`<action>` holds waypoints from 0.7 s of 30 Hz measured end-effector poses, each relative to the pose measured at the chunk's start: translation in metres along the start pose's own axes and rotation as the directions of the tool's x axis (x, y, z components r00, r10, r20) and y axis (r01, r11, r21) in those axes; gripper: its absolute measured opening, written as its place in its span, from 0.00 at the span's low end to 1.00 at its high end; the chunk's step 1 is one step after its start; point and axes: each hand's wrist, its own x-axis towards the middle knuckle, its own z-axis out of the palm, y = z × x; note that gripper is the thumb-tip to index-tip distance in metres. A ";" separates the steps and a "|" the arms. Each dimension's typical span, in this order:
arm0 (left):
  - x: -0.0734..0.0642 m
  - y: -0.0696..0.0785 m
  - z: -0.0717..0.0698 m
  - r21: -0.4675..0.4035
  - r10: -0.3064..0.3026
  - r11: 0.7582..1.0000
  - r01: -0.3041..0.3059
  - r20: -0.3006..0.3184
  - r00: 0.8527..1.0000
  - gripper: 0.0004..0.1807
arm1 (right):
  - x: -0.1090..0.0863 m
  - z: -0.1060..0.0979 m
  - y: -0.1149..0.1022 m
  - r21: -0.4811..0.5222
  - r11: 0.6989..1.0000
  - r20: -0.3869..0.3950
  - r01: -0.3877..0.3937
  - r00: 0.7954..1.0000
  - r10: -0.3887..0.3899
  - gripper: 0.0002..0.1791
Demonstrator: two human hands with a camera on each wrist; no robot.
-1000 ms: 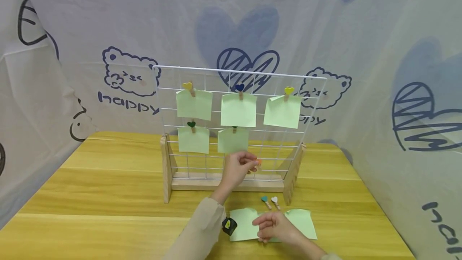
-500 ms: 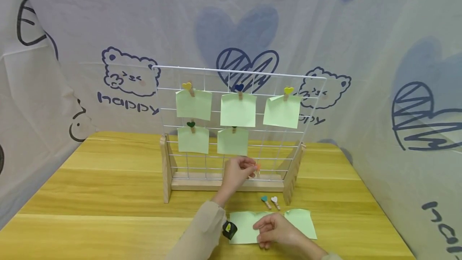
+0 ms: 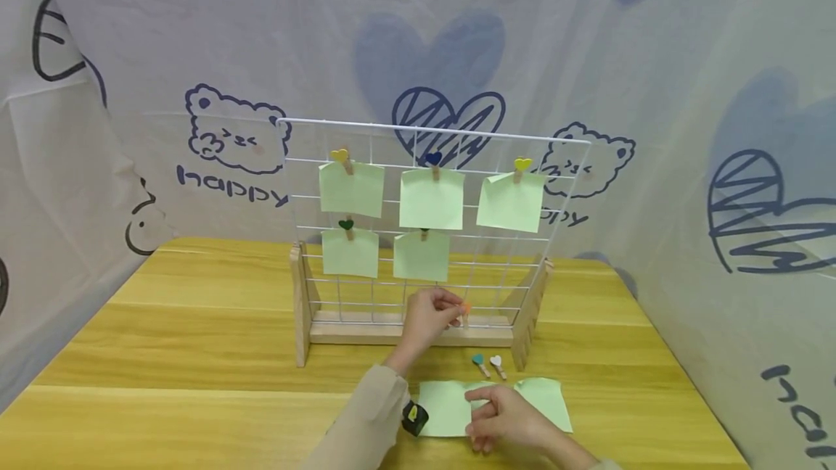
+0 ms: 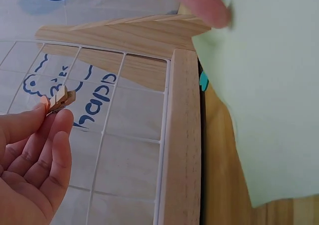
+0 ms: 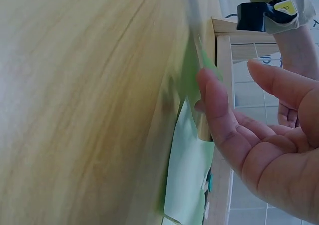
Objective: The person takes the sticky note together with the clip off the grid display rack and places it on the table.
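My left hand [image 3: 427,319] pinches a small wooden clothespin [image 4: 62,98] with an orange heart, in front of the lower part of the white wire grid [image 3: 486,286]. Its jaws point away from the fingertips in the left wrist view. Low over the table, my right hand [image 3: 506,418] holds a pale green sticky note [image 3: 444,409] by its right side. That note [image 4: 271,95] looms large in the left wrist view, a fingertip at its edge. How the right fingers grip it is partly hidden; the thumb stands apart in the right wrist view.
Several green notes [image 3: 431,198] hang on the grid from heart clothespins. Teal [image 3: 479,360] and white [image 3: 497,361] clothespins lie before the wooden stand [image 3: 411,334]. Another note [image 3: 546,402] lies right of my right hand. A printed cloth [image 3: 313,35] hangs behind the table.
My left hand has come down slightly with the orange clothespin, which now points more downward. The held note has shifted a little, and the right hand has stayed nearly in place.
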 end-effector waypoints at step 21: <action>-0.001 -0.006 0.004 0.046 -0.131 0.990 0.130 0.018 0.991 0.03 | 0.000 -0.005 0.002 -0.050 0.999 -0.007 0.009 1.000 -0.009 0.18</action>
